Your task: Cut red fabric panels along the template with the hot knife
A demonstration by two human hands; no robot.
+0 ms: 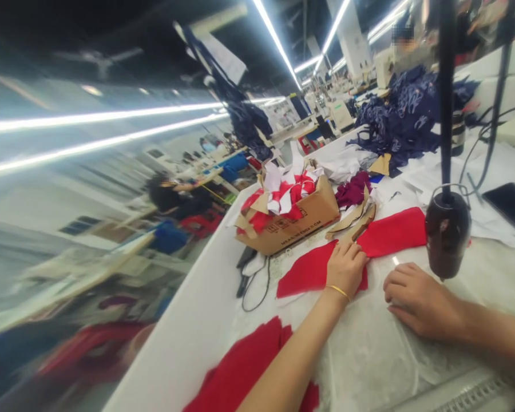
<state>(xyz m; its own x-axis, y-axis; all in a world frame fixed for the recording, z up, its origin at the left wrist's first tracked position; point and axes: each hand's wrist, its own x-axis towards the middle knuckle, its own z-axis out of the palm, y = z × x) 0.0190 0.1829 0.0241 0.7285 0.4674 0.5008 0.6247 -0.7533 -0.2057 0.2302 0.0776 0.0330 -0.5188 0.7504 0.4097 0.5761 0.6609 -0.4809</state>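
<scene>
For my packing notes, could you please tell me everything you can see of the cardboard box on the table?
The cardboard box is an open, brown corrugated carton with dark printing on its side and its flaps splayed outward. Red and white fabric scraps fill it and rise above the rim. It sits on the white table, beside a dark-red fabric bundle.

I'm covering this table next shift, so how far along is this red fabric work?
Looks done: red and white pieces heaped in the cardboard box. In hand: the left hand lies flat on a red fabric piece, and the right hand rests on a plastic sheet. Left: a red fabric pile at the near edge, its size unclear.
</scene>
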